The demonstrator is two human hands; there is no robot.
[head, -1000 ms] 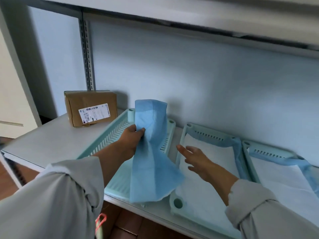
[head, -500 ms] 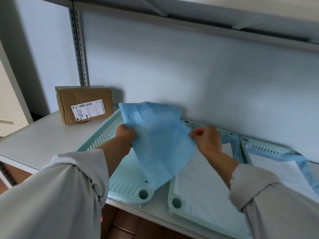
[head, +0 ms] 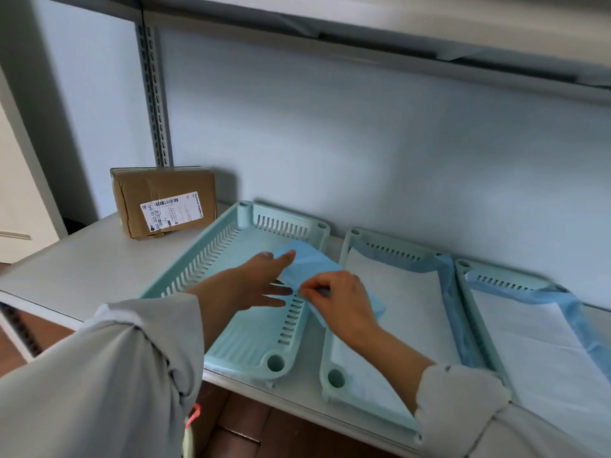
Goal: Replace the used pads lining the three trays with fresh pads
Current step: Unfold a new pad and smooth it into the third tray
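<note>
Along a grey shelf three pale green trays are lined up: the left tray is seen bare, while the middle tray and right tray are each lined with a white pad. A folded blue pad is pinched by the right hand over the left tray's right wall, and is touched by the outstretched fingers of the left hand. Judged from this, one tray is stripped and no fresh pad appears laid.

A pale grey shelf runs along a light blue-white wall. A slotted metal upright rises at the shelf's back left corner, and another shelf board spans overhead. Below the front edge lies reddish-brown wooden floor. Soft daylight brightens the wall.
</note>
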